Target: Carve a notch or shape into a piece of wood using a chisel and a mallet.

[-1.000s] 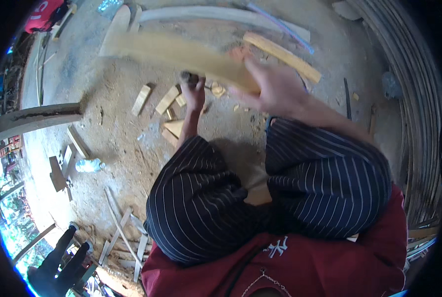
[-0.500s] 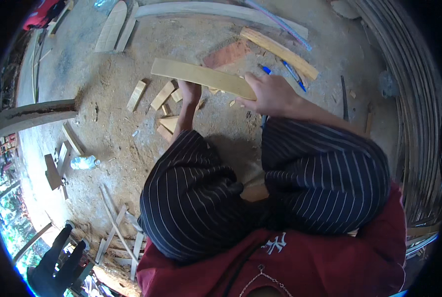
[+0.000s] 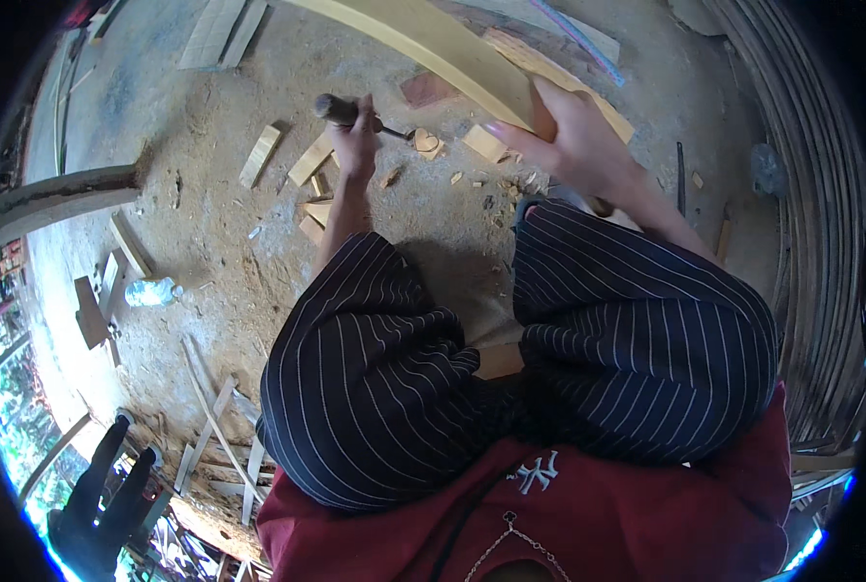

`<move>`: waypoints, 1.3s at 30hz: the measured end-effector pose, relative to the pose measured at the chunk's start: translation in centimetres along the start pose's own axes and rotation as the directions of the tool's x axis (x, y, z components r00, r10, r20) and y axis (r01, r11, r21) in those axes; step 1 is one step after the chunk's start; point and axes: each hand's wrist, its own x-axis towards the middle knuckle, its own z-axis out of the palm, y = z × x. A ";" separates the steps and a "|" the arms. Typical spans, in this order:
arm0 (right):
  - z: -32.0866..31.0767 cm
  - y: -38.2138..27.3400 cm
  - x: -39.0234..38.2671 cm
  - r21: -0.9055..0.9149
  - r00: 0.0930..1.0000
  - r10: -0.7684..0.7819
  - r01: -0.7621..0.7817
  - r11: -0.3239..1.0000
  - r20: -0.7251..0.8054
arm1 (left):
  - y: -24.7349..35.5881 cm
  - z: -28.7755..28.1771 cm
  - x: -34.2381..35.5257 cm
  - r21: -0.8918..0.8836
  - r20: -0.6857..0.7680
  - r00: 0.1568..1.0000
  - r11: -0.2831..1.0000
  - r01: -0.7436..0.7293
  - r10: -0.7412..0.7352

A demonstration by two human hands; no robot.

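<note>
Right grip [image 3: 585,136] raised around plank [image 3: 438,53]

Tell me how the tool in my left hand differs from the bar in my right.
The tool has a dark, rounded handle and a thin shaft; the bar is pale yellow and flat-sided. The tool looks much shorter, while the bar runs out of the picture's top edge. The tool's shaft points toward a small block; the bar's near end is in the right hand. Each is held in one hand.
</note>
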 end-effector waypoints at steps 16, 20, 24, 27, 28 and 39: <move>5.8 11.8 -3.0 -0.570 0.854 0.358 -0.090 0.817 0.378 | 1.3 0.4 0.7 -0.102 -0.067 0.998 0.995 0.005 -0.012; 6.9 11.4 -2.3 -0.553 0.862 0.314 -0.047 0.832 0.398 | 1.8 -0.3 0.2 -0.027 -0.015 0.999 0.999 -0.043 0.043; 5.8 10.8 -2.8 -0.556 0.846 0.375 -0.116 0.823 0.378 | 2.2 1.4 0.0 -0.068 0.030 0.999 0.997 -0.027 0.029; 5.5 11.1 -3.0 -0.559 0.822 0.438 -0.182 0.809 0.365 | 1.9 2.5 -0.3 0.006 0.090 0.995 0.999 -0.038 0.037; 5.8 10.9 -2.8 -0.555 0.822 0.429 -0.173 0.814 0.374 | 1.6 2.0 -0.2 0.030 0.106 0.992 0.997 -0.073 0.069; 5.8 9.7 -2.6 -0.556 0.802 0.430 -0.152 0.817 0.413 | -0.4 0.9 0.5 0.104 0.095 0.973 0.970 -0.219 0.210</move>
